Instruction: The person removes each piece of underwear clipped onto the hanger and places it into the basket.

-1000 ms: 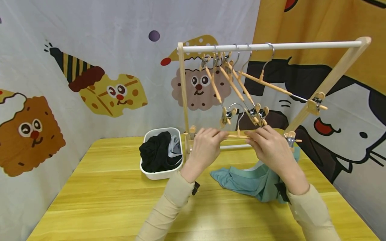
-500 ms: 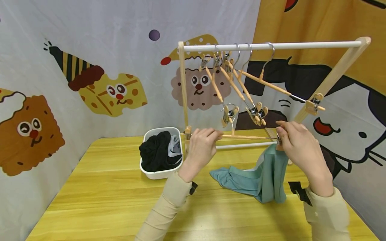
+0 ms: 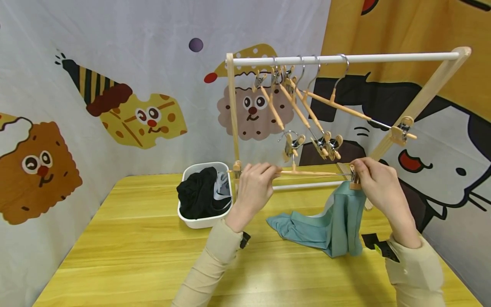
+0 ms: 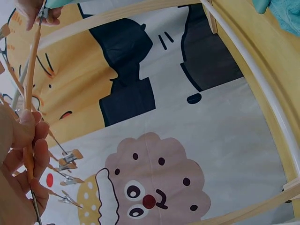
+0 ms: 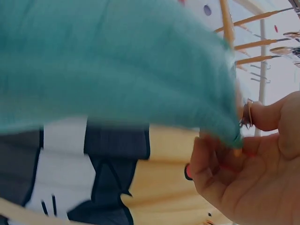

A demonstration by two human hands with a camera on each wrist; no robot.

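A clip hanger [image 3: 307,173] is held level above the table between both hands. My left hand [image 3: 253,187] grips its orange bar left of the hook; in the left wrist view the fingers [image 4: 41,157] curl round the bar. At its right end, my right hand [image 3: 379,187] pinches the hanger's clip [image 3: 355,178]. From that clip hangs a teal garment [image 3: 345,213], its lower part lying on the table. The garment [image 5: 117,70] fills much of the right wrist view. The hanger's left clip [image 3: 237,169] shows beside my left hand, with no cloth seen in it.
A white-barred wooden rack [image 3: 383,59] stands behind, with several clip hangers [image 3: 295,102] on its bar. Left of it, a white basket [image 3: 205,222] holds black and grey clothes [image 3: 199,192]. Below is the yellow wooden table [image 3: 134,256]. A printed curtain [image 3: 153,42] hangs behind.
My right hand has moved right from the hanger's bar to its right clip and holds it. The hanger and clipped garment end have shifted left. My left hand stays on the bar.
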